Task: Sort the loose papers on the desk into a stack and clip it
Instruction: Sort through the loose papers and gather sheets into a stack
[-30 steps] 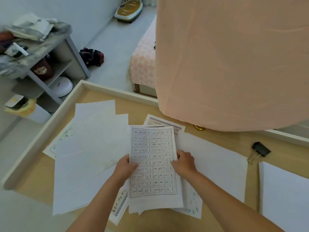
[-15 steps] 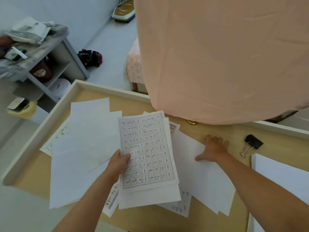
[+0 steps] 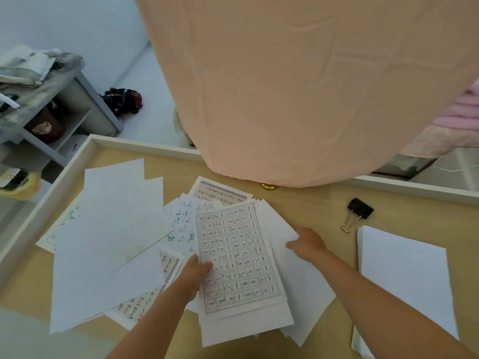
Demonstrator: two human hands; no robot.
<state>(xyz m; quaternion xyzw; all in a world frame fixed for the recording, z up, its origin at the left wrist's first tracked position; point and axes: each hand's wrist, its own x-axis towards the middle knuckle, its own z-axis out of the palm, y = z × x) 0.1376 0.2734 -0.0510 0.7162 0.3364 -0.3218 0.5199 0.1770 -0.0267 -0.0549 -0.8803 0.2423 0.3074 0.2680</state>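
A small gathered stack (image 3: pixel 238 257), topped by a sheet printed with a grid of characters, sits mid-desk. My left hand (image 3: pixel 195 272) grips its left edge, thumb on top. My right hand (image 3: pixel 307 242) pinches the edge of a blank white sheet (image 3: pixel 293 278) lying partly under the stack's right side. Loose blank sheets (image 3: pixel 108 244) spread out to the left, with handwritten sheets (image 3: pixel 181 218) showing between them. A black binder clip (image 3: pixel 359 211) lies on the wooden desk (image 3: pixel 311 206) at the right, untouched.
Another white paper pile (image 3: pixel 404 281) lies at the desk's right. A peach cloth (image 3: pixel 298 86) hangs over the far desk edge, with a gold cap (image 3: pixel 269 186) beneath it. The desk has a raised white rim (image 3: pixel 51 187). A grey shelf (image 3: pixel 51 110) stands off to the left.
My right hand slid the blank sheet leftward and now holds it against the stack's right side. The stack in my left hand shifted right and tilted slightly.
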